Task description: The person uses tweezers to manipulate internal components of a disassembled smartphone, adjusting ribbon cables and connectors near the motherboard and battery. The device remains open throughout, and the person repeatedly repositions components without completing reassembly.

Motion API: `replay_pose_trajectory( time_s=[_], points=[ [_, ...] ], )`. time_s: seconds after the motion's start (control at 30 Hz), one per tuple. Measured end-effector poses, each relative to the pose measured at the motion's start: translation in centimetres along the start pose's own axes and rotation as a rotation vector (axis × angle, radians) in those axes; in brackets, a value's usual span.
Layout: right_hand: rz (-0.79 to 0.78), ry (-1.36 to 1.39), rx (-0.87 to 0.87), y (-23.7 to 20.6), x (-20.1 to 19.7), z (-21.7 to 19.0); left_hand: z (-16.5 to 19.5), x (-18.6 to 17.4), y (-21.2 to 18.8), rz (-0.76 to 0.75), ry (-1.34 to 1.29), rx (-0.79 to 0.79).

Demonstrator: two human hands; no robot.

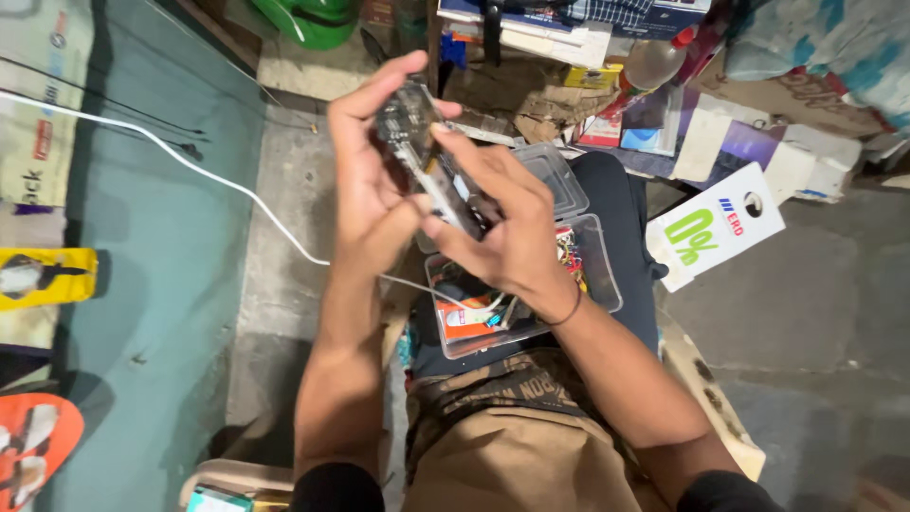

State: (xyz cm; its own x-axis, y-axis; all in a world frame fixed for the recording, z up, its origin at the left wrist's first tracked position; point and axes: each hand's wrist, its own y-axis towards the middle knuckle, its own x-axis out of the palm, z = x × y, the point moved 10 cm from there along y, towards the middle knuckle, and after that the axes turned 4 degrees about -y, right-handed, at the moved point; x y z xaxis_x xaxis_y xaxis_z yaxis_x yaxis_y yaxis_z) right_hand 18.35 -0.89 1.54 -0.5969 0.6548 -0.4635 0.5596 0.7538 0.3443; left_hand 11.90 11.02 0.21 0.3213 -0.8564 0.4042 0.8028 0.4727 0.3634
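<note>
My left hand (370, 180) and my right hand (502, 228) both grip a small dark circuit board (409, 121) with pale edges, held up above my lap. The left hand's fingers wrap its upper end; the right hand's thumb and fingers pinch its lower end. Beneath the hands a clear plastic box (602, 275) rests on my knees, holding wires, small coloured parts and an orange packet (462, 318). Its clear lid (555, 171) lies open behind it.
A white cable (190, 161) runs across the teal mat (161, 284) and concrete floor at left. A green container (308, 19) stands at top. Books, cardboard and boxes pile up at top right; a white card (716, 228) lies on the floor at right.
</note>
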Motion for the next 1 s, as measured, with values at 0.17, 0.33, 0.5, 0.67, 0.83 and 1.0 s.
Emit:
replay_pose_trajectory(
  time_s=[0.17,0.33,0.5,0.67,0.83,1.0],
  points=[
    [0.045,-0.149,-0.048,2.0,1.0,-1.7,-0.2,-2.9,1.0,-0.001,-0.187,0.042],
    [0.074,-0.300,-0.099,2.6,1.7,-2.5,-1.0,-4.0,1.5,0.002,-0.360,0.102],
    [0.119,-0.386,-0.134,2.4,1.6,-2.5,-1.5,-3.6,2.0,-0.029,-0.454,0.146],
    [0.083,-0.402,-0.118,2.6,2.0,-1.3,-2.1,-3.4,2.2,-0.017,-0.455,0.119],
    [0.032,-0.350,-0.103,2.9,2.3,0.0,-2.8,-3.7,2.3,0.008,-0.402,0.099],
    [-0.002,-0.350,-0.103,2.9,2.4,0.8,-3.7,-3.6,2.1,0.017,-0.453,0.118]
  ],
)
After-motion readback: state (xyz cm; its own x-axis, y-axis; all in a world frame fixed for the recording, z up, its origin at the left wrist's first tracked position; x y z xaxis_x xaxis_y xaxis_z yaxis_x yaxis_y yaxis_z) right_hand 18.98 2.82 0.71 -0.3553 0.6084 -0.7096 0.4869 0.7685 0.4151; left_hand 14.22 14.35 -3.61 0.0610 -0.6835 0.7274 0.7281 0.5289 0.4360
